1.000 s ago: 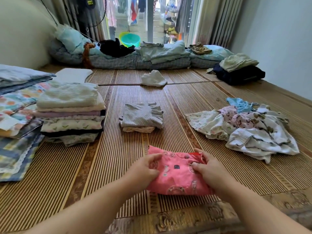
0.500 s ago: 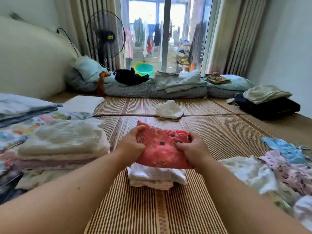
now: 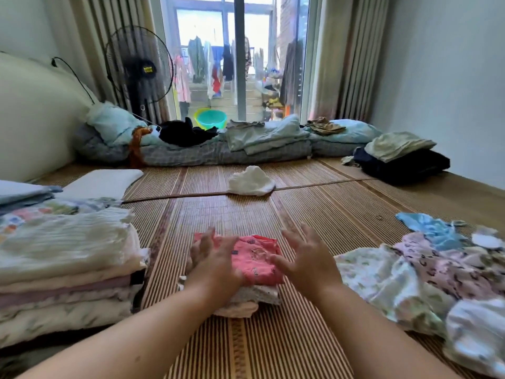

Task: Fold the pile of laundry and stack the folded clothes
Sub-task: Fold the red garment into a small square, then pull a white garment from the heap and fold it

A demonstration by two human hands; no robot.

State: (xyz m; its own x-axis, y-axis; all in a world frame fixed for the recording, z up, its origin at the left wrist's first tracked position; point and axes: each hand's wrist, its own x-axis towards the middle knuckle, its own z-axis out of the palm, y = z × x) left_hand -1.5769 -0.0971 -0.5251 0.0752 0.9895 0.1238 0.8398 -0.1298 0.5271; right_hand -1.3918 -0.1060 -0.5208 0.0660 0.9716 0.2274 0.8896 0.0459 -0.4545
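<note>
Pink printed cloth garment (image 3: pixel 254 258), folded, sits atop a small folded stack (image 3: pixel 255 296) on the ribbed woven mat (image 3: pixel 273 346). Left hand (image 3: pixel 211 265) flat, fingers straight, on its left edge. Right hand (image 3: pixel 306 261) spread and empty at the right edge; contact unclear. Judged light, limp, non-slip: lift by both side edges, under the fold. Crumpled unfolded pile (image 3: pixel 426 274) lies to the right.

Black fan (image 3: pixel 139 68) stands before curtains (image 3: pixel 109 17); green basin (image 3: pixel 211 119) beyond.
</note>
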